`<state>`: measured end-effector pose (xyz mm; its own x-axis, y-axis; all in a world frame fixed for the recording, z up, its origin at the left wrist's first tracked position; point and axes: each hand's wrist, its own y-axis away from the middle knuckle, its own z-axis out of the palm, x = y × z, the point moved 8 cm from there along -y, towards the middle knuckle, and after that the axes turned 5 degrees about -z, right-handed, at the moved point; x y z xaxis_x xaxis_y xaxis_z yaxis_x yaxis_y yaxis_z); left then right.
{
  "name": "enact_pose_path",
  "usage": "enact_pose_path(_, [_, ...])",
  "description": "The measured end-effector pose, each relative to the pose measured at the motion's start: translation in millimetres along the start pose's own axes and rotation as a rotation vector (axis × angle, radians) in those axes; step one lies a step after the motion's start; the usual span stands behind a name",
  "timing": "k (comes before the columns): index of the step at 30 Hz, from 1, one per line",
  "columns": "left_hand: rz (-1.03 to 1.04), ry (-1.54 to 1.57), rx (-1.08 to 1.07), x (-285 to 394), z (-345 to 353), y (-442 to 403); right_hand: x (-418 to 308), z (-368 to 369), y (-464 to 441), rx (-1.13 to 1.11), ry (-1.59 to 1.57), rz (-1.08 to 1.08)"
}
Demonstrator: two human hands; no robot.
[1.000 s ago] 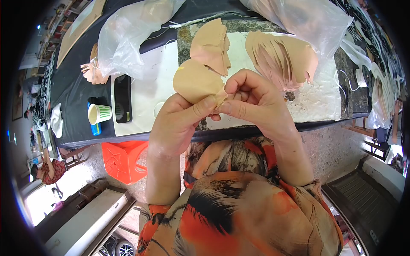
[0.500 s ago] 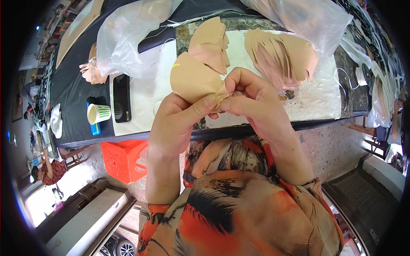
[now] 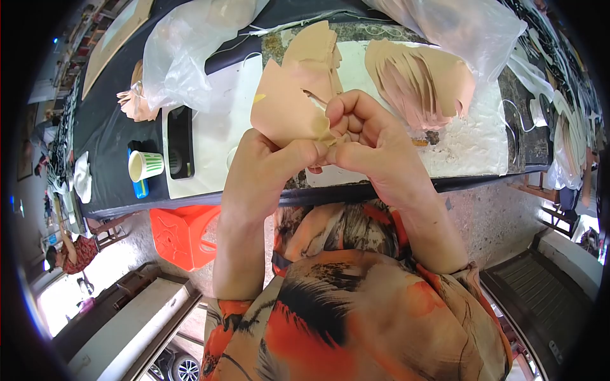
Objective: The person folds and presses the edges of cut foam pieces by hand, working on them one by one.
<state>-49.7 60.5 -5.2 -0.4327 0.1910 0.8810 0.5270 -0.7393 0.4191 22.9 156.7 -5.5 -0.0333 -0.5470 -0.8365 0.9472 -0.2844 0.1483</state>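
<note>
A tan, rounded piece of thin material (image 3: 283, 108) with a small yellow mark is pinched along its lower edge by my left hand (image 3: 267, 168). My right hand (image 3: 375, 146) pinches the gathered corner of the same piece, its thumb close to the left thumb. Just beyond the held piece lies a small stack of similar tan pieces (image 3: 312, 54), partly hidden. To the right, a larger fanned stack of tan pieces (image 3: 422, 82) rests on the white sheet (image 3: 470, 143).
Left on the table are a black phone (image 3: 180, 143), a paper cup (image 3: 146, 166), a blue object (image 3: 140, 188) and a plastic bag (image 3: 175, 60). Another bag (image 3: 464, 32) lies at the back right. A red stool (image 3: 181, 238) stands below; a person (image 3: 73, 251) is far left.
The held piece has tilted upward, its top edge now higher and over the small stack. Both hands stay close together, still pinching its lower edge.
</note>
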Motion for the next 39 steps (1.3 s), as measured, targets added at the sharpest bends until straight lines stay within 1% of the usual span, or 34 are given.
enact_pose_path(4, [-0.028, 0.077, -0.077, -3.5, 0.0, -1.9, 1.3, 0.1, -1.6, -0.018, 0.010, -0.006])
enact_pose_path(7, [-0.063, 0.060, -0.038, -1.7, -0.7, 1.0, -2.6, 3.5, -0.6, -0.015, 0.031, 0.005])
enact_pose_path(10, [-0.034, -0.059, -0.048, 6.7, 0.2, 3.4, -2.9, 1.7, -0.4, -0.023, 0.094, -0.036])
enact_pose_path(12, [-0.026, -0.068, -0.071, 6.7, -3.6, -0.1, -4.4, 2.1, 0.0, -0.023, 0.128, -0.070])
enact_pose_path(16, [-0.020, -0.053, -0.097, 6.3, -3.0, -1.7, -2.5, 3.1, -0.3, -0.029, 0.113, -0.041])
enact_pose_path(22, [-0.093, 0.098, -0.082, -9.1, -9.0, 0.1, 2.9, 5.0, -0.7, -0.041, 0.036, 0.001])
enact_pose_path(25, [-0.092, 0.049, -0.069, -9.8, -7.3, 1.6, 4.0, 2.7, -0.7, -0.061, 0.031, 0.014])
enact_pose_path(31, [0.026, -0.052, -0.144, 3.7, 6.4, 4.9, 5.5, 1.0, -0.7, -0.043, -0.010, -0.019])
enact_pose_path(33, [0.048, -0.078, -0.125, 5.1, 7.3, 7.3, 7.4, 2.4, -0.4, -0.053, -0.065, -0.012])
enact_pose_path(37, [0.040, -0.044, -0.060, 1.8, 5.6, 11.2, 8.3, -1.4, -0.7, -0.038, -0.032, 0.037])
enact_pose_path(39, [0.053, -0.004, -0.151, -1.4, 5.5, 7.5, 9.2, -4.5, -0.4, -0.024, 0.017, 0.076])
